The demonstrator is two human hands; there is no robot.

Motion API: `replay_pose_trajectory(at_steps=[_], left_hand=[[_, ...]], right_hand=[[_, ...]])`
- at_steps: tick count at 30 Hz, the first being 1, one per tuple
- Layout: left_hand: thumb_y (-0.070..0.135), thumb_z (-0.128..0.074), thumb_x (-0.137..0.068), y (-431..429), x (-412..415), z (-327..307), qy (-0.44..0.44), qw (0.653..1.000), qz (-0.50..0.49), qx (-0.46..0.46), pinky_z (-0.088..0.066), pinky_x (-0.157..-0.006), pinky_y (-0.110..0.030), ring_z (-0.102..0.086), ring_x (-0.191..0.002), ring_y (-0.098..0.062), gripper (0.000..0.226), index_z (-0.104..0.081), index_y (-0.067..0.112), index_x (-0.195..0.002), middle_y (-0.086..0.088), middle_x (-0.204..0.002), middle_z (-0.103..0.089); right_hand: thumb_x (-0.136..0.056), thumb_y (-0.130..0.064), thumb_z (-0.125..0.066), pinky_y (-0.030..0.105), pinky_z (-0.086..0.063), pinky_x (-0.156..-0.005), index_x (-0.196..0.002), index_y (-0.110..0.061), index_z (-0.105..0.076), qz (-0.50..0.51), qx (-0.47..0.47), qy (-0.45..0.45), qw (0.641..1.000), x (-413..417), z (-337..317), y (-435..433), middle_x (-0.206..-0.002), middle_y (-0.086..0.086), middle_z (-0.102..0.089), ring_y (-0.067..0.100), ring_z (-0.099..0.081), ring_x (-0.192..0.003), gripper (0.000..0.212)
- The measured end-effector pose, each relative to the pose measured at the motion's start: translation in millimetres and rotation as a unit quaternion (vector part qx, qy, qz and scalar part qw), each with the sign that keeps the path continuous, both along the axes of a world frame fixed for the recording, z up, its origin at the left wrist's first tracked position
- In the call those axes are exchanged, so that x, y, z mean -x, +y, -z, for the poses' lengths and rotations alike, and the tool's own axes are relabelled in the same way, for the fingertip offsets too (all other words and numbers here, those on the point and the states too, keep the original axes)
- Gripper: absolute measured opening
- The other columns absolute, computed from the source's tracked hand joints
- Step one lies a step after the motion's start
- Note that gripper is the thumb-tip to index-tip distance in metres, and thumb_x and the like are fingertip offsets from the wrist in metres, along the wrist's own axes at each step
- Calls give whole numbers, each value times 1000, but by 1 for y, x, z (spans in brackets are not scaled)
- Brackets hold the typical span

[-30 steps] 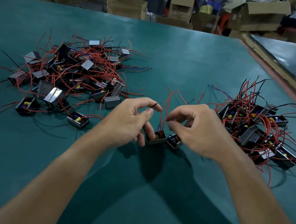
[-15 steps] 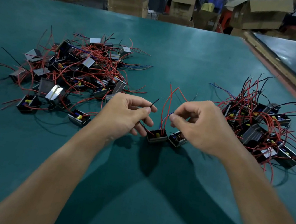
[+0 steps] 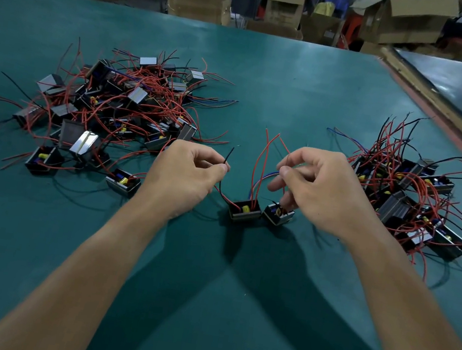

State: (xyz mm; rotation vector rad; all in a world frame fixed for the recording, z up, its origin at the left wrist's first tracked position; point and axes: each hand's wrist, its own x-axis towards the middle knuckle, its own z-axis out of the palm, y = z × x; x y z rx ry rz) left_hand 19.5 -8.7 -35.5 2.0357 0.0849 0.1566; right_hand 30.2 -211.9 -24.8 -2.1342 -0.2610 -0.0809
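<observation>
Two small black box components stand side by side on the green table between my hands: the left box [image 3: 244, 211] with a yellow part inside and red wires rising from it, and the right box [image 3: 277, 213]. My left hand [image 3: 185, 175] pinches a black wire [image 3: 227, 159] that runs down to the left box. My right hand [image 3: 317, 188] pinches a blue wire [image 3: 265, 177] between thumb and forefinger, its lower fingers curled over the right box.
A large heap of like boxes with red and black wires [image 3: 106, 112] lies at left. A second heap [image 3: 410, 197] lies at right. The table's raised edge [image 3: 435, 98] runs along the far right. Cardboard cartons [image 3: 199, 5] stand beyond the table.
My hands have drawn apart, the left moving left with the black wire and the right lifting the blue wire. The two boxes stayed where they were.
</observation>
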Motion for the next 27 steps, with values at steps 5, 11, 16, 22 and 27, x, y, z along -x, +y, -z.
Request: replay_pose_trajectory(at_steps=[5,11,16,22,27], left_hand=[[11,-67,-89,-1,1,-2,2,999,21,38,-51,-55,-27,-62,-53,-12,13,-73,14,-78,-7,-67,-69],[8,-67,-90,-2,3,-4,2,997,45,67,-51,-53,-23,-62,-52,-13,10,-73,7,-82,-3,-63,-68],[7,-67,-89,-3,4,-6,6,995,59,86,-45,-45,-17,-59,-48,-9,8,-74,5,-84,-2,-62,-69],[5,-68,-87,-2,5,-5,-9,995,52,83,-39,-52,-23,-48,-45,-8,9,-75,11,-84,-5,-64,-70],[-1,-64,-87,-3,5,-8,-4,995,41,87,-37,-38,-15,-50,-40,-7,15,-72,9,-79,-9,-68,-71]], right_hand=[[-101,-9,-50,34,-56,-54,-84,-12,-57,6,-41,42,998,1,-3,2,-70,-2,-75,17,-65,-49,19],[-103,-4,-41,27,-54,-47,-86,-12,-51,10,-130,107,986,-1,-4,4,-66,4,-74,16,-61,-45,21],[-94,0,-54,28,-54,-53,-90,-16,-53,8,-85,62,994,-2,0,0,-68,-1,-74,14,-64,-54,16],[-69,-16,-56,22,-38,-48,-68,-14,-65,-106,8,-14,994,6,-9,-5,-53,-4,-57,10,-45,-47,9],[-64,-13,-51,16,-34,-43,-69,-15,-73,-212,86,69,971,12,-15,-13,-47,-5,-56,6,-43,-40,23]])
